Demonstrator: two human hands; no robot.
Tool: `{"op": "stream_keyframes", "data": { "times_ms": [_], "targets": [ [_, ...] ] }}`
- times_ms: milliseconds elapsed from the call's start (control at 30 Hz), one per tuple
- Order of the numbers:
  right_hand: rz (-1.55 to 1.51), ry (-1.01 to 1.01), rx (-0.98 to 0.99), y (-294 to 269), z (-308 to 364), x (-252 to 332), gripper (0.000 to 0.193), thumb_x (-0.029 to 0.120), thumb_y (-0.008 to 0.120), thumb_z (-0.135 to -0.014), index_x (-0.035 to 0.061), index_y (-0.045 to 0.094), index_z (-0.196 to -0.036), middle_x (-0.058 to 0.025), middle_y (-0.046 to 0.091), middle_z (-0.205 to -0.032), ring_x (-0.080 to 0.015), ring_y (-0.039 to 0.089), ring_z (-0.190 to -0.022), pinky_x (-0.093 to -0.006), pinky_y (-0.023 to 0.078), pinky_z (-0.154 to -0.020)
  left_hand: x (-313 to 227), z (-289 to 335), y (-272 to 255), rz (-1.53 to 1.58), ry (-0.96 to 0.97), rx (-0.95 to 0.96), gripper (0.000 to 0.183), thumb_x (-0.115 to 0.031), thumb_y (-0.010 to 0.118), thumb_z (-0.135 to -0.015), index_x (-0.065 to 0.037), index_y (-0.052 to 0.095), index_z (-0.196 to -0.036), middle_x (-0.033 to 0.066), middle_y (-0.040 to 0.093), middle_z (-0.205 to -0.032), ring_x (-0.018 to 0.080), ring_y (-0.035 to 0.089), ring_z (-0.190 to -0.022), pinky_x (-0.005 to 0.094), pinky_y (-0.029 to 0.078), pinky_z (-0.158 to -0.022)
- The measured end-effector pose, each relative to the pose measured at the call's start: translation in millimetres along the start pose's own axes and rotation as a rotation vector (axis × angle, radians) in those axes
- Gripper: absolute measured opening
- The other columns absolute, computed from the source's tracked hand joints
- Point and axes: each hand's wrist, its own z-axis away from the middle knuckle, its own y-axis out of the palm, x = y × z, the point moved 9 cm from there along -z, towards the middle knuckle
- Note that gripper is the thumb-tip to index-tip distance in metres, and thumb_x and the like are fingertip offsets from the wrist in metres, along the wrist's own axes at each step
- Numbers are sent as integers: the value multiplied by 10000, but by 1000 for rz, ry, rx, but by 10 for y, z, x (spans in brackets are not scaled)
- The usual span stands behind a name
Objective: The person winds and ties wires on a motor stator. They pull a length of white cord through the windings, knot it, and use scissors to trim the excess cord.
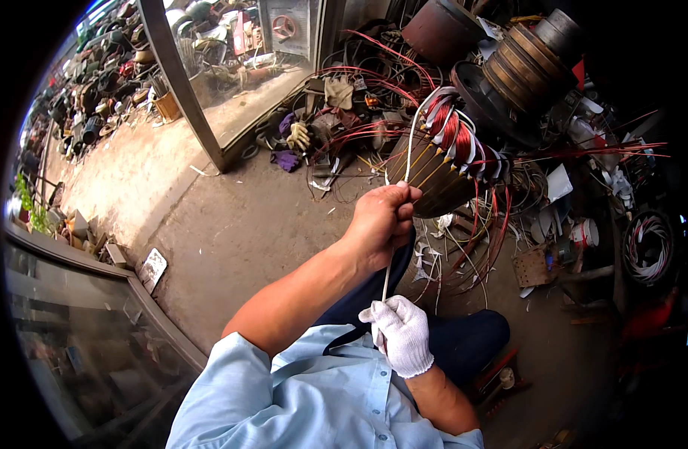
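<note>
A white cord (410, 150) runs down from a motor stator (428, 170) wound with red copper wire (458, 135) and edged with white strips. My bare left hand (385, 221) is closed round the cord beside the stator's near left edge. Lower down, close to my shirt, my right hand (402, 335) in a white knitted glove pinches the same cord. Between the two hands the cord looks straight. Where it reaches the windings at the top, its far part passes among the wires and is hard to follow. Loose red wire ends hang below the stator.
Behind the stator stand a large rusty spool-shaped part (520, 71) and a dark red cylinder (443, 31). Gloves (298, 136) and scrap lie by the metal door frame (181, 82). To the right are a wound ring (649, 247) and a white bucket (585, 233).
</note>
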Motion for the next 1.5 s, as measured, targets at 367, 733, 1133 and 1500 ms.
{"op": "stream_keyframes", "data": {
  "times_ms": [367, 733, 1133, 1500],
  "targets": [
    [162, 57, -3, 103, 102, 81, 322, 225, 620, -1051, -2, 656, -826, -40, 613, -607, -65, 524, -495, -230, 421, -479, -312, -261, 128, 60, 52, 111, 238, -266, 451, -1104, -67, 576, -1143, -45, 486, -731, 65, 402, -557, 225, 335, -466],
    [422, -196, 33, 177, 52, 228, 331, 180, 613, -1030, 6, 627, -750, -55, 653, -597, -100, 602, -518, -289, 483, -517, -384, -501, 181, 11, 99, 109, 160, -194, 490, -1072, -85, 607, -1065, -49, 500, -692, 62, 407, -512, 243, 297, -443],
    [498, -334, 32, 299, -81, 507, 297, 148, 618, -1026, -20, 615, -781, -85, 653, -581, -149, 656, -509, -294, 515, -525, -866, -429, 425, -62, 179, 112, 181, -138, 487, -1049, -30, 633, -1044, -56, 484, -671, 45, 367, -512, 231, 278, -442],
    [553, -400, -17, 211, 10, 253, 309, 121, 644, -1012, -2, 579, -736, -90, 656, -606, -133, 638, -530, -298, 495, -512, 33, 468, -15, 98, -111, 134, 276, -255, 438, -1108, -35, 582, -1195, -35, 441, -727, 68, 347, -537, 223, 295, -453]
  ]
}}
